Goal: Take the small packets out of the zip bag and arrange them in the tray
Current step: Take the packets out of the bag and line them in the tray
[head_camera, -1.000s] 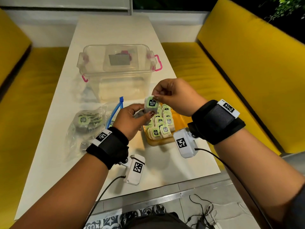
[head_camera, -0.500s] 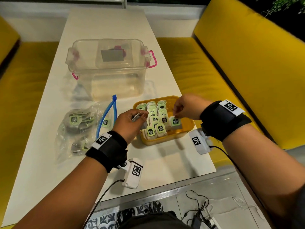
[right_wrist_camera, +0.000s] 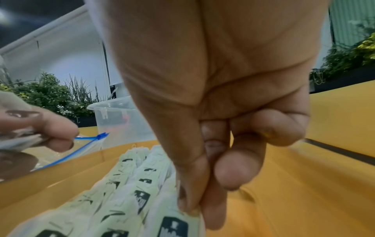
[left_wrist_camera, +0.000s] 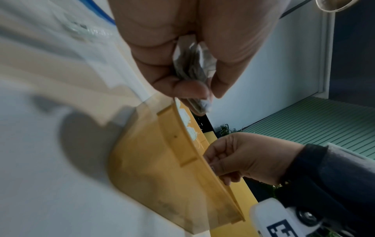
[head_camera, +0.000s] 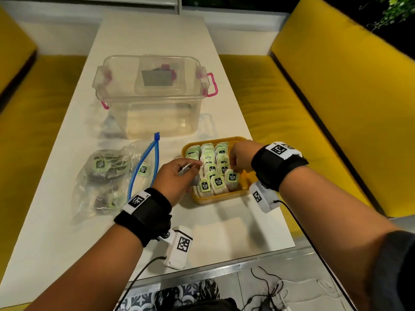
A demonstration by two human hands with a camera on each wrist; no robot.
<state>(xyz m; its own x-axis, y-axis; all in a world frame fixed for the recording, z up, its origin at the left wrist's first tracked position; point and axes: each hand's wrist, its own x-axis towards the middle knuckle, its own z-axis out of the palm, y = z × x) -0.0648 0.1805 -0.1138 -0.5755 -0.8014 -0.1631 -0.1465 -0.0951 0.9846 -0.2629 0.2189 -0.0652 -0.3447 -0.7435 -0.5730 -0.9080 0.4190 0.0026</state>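
Note:
A yellow tray [head_camera: 211,199] holds rows of small green-labelled packets [head_camera: 211,168] standing on edge. My right hand [head_camera: 234,169] pinches the top of the front packet [head_camera: 231,178] of the right row between thumb and forefinger; the right wrist view shows this packet [right_wrist_camera: 174,224] beside the tray's bare floor [right_wrist_camera: 284,192]. My left hand [head_camera: 190,169] hovers at the tray's left edge and grips a small bunch of packets [left_wrist_camera: 192,64]. The open zip bag [head_camera: 105,176] with a blue zip [head_camera: 143,167] lies to the left, several packets inside.
A clear storage box [head_camera: 152,95] with pink latches stands behind the tray and bag. Yellow benches [head_camera: 314,122] flank the white table [head_camera: 224,232]. The table's near edge is just below my wrists, with cables on the floor beyond it.
Both hands came down from above the tray. My right hand carried one packet down and set it at the front of the right row; my left hand sank to the tray's left edge.

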